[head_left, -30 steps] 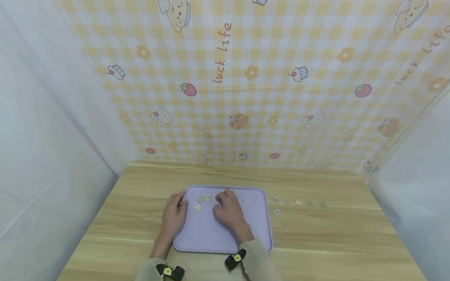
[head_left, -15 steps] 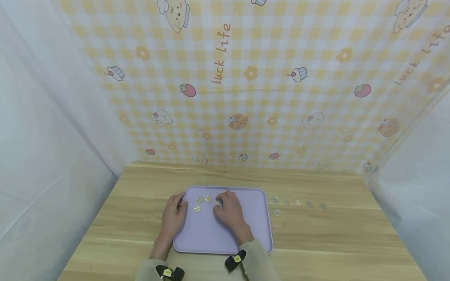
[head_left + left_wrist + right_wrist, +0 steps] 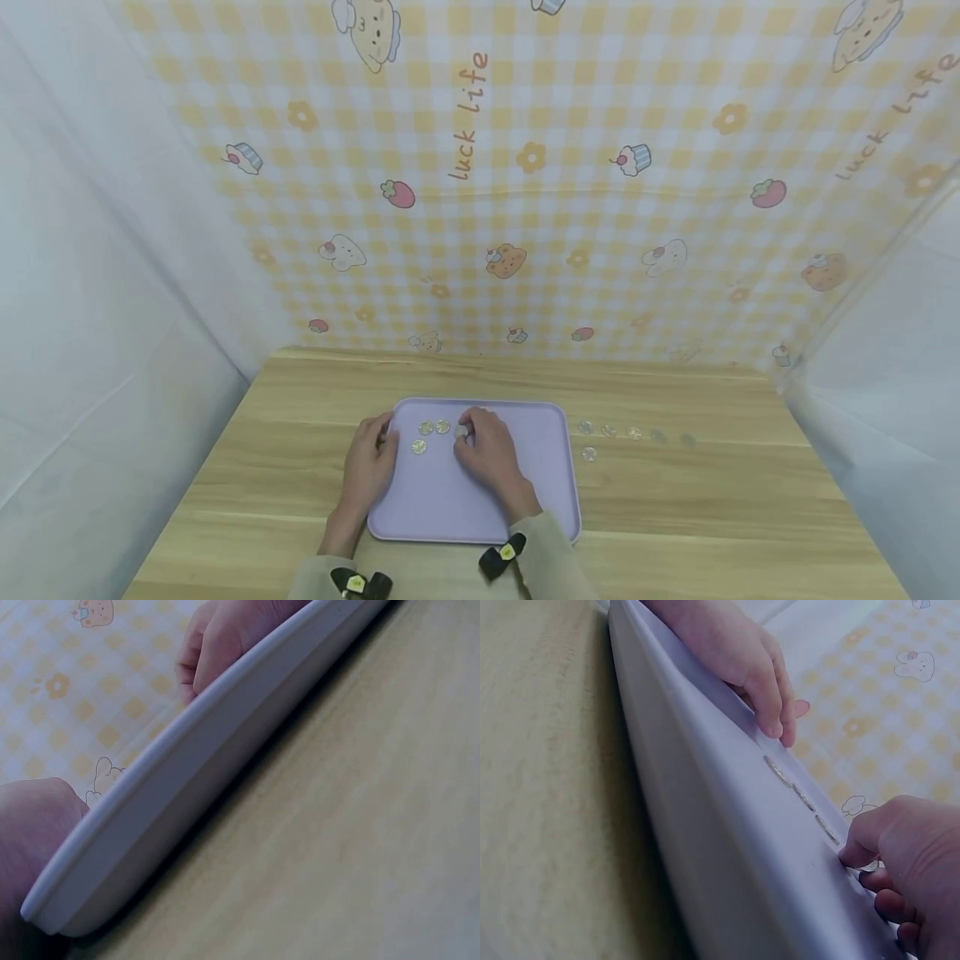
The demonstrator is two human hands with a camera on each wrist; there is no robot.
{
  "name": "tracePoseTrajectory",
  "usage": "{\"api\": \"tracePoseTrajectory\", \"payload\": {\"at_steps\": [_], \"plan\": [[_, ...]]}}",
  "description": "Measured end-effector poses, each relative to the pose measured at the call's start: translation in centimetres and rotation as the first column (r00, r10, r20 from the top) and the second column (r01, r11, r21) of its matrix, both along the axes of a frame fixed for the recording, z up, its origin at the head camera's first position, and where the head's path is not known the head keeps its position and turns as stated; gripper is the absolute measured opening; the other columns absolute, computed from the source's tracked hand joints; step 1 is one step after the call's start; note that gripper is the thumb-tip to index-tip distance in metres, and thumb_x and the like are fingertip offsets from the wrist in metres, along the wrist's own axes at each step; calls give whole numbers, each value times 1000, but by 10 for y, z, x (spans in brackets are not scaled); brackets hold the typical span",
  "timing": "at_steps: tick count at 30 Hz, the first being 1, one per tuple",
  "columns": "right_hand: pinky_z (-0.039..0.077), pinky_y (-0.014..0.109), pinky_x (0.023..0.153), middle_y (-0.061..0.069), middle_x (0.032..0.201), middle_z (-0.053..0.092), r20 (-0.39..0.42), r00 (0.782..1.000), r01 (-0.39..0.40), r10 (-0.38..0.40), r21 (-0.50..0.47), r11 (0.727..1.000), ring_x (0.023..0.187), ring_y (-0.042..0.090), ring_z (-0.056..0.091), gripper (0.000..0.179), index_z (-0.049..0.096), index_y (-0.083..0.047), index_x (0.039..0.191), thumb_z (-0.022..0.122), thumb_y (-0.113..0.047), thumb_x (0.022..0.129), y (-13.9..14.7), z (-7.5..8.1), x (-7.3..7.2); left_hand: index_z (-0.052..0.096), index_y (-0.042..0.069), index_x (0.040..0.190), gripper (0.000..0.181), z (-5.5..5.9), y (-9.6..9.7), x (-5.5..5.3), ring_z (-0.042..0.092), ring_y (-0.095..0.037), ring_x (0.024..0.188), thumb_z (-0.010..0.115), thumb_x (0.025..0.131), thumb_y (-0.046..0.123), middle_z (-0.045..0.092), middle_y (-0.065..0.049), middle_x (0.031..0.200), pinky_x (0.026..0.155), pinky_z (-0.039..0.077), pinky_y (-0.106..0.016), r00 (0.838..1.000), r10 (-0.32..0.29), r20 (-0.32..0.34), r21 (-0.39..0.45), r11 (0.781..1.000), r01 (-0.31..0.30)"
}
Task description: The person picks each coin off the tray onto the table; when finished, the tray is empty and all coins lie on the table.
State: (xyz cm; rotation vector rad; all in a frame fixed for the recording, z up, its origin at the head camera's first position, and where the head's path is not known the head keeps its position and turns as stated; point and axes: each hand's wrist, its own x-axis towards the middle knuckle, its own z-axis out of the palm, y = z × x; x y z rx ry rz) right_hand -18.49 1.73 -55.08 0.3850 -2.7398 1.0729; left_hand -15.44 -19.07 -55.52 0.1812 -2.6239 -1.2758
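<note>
A lilac tray lies on the wooden table. My left hand holds its left edge, with the thumb inside the rim. Over the upper middle of the tray, my right hand pinches a small shiny coin between thumb and fingers. That coin is mostly covered by the fingers in the right wrist view. Left of it on the tray lie two coins side by side, the nearer one and the farther one. Below them sits another coin. The left wrist view shows the tray's outer wall.
To the tray's right, several round discs form a row on the table, including a shiny one and a dull grey one. A single disc lies below the row. A checked cloth hangs behind the table.
The coin in my right hand looks greyer and more tilted between the fingertips than before. Both hands stay nearly in place, while the head view shifts slightly.
</note>
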Motion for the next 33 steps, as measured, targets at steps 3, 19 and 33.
{"api": "tracePoseTrajectory", "payload": {"at_steps": [3,19,33], "plan": [[44,29,72,-5,82,60,-12,1000,-13,13,16,1000,77,11,50,18,67,-14,98,69,-13,80,0,0,0,54,1,139,40,0,-1,0,56,-21,100,54,102,15,59,-12,121,85,51,-33,1000,-7,6,6,1000,7],[49,34,84,-2,92,69,-34,999,-15,17,46,999,88,15,61,19,74,-13,100,73,-21,84,0,0,2,56,-1,137,39,-1,0,1,55,-18,94,55,101,14,60,-11,115,77,50,-25,999,-1,-34,-6,1000,0],[50,29,76,-2,88,67,-56,998,3,1,78,997,81,11,55,19,75,-10,97,76,-24,84,0,1,2,55,1,138,40,0,0,1,55,-18,94,55,101,15,59,-11,117,77,50,-25,1000,1,-6,0,1000,-1]]}}
